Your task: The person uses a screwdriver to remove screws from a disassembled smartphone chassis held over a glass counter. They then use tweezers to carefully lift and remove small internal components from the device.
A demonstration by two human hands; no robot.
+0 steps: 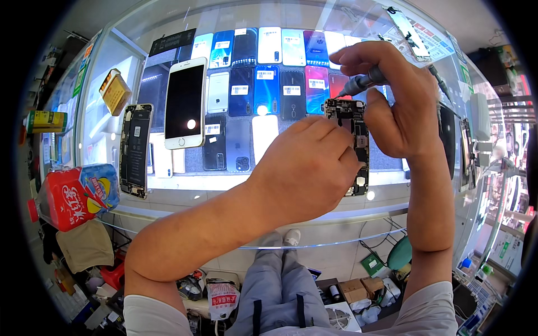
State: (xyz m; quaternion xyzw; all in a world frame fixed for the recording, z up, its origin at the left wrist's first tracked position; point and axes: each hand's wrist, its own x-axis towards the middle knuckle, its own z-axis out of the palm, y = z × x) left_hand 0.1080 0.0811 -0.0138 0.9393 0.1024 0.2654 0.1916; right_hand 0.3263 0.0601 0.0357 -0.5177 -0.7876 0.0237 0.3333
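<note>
An opened phone point(360, 159) with its inner boards bare lies on the glass counter. My left hand point(308, 162) rests over its left side, fingers curled together; whatever is between the fingertips is hidden. My right hand point(400, 101) is closed around a dark grey screwdriver point(358, 83), whose narrow tip points down at the phone's top end. To the left, a white-framed phone screen point(185, 103) lies with its dark face up. Farther left is another opened phone point(135, 151), its black battery showing.
Under the glass are rows of phones point(266, 89). A red drink bottle point(70, 196) lies at the left edge, with a small yellow box point(115, 92) beyond it. Loose phone parts point(408, 33) lie at the far right. Below the counter are boxes point(353, 291) and cables.
</note>
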